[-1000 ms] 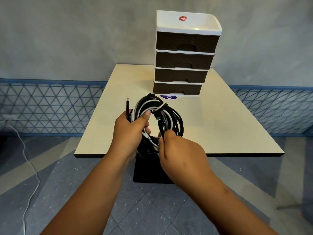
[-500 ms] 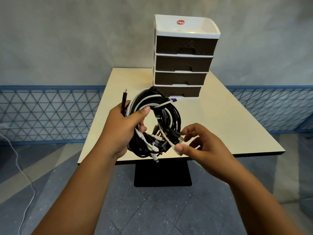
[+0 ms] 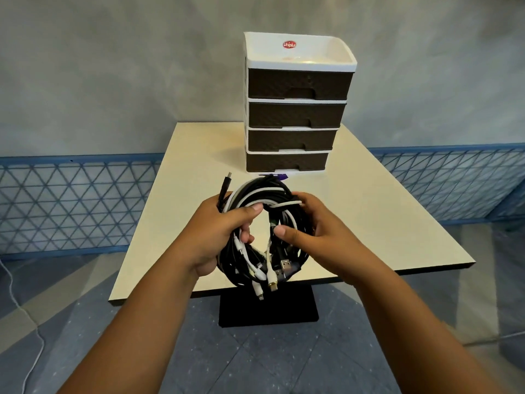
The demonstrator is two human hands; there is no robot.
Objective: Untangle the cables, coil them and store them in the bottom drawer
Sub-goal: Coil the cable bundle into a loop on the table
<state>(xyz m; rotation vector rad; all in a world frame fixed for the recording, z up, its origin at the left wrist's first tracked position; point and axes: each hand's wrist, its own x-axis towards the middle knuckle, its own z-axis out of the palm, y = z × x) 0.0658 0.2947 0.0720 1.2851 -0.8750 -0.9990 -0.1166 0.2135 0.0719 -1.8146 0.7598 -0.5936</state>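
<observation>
1. I'm holding the cable bundle point(image 3: 262, 234) up in the air over the near edge of the bench point(image 3: 369, 223), a ring of black and white leads, well short of the drawer unit point(image 3: 295, 109).
2. My left hand point(image 3: 216, 237) is gripping the left side of the ring, fingers clamped round the strands with the thumb pressing across the top.
3. My right hand point(image 3: 315, 231) is closing back in on the ring's right side; half a second ago it was hanging open just off the bundle, and now its fingers are wrapped over the top-right strands with the thumb pushing in from inside.
4. Plugs are dangling from the bottom: a USB plug point(image 3: 285, 264) and a white connector point(image 3: 260, 294).
5. To me that means I'm feeling for a loose end to pull free; the untangling is only starting.
6. The bottom drawer point(image 3: 287, 162) is sitting shut, so nothing is stored yet.
</observation>
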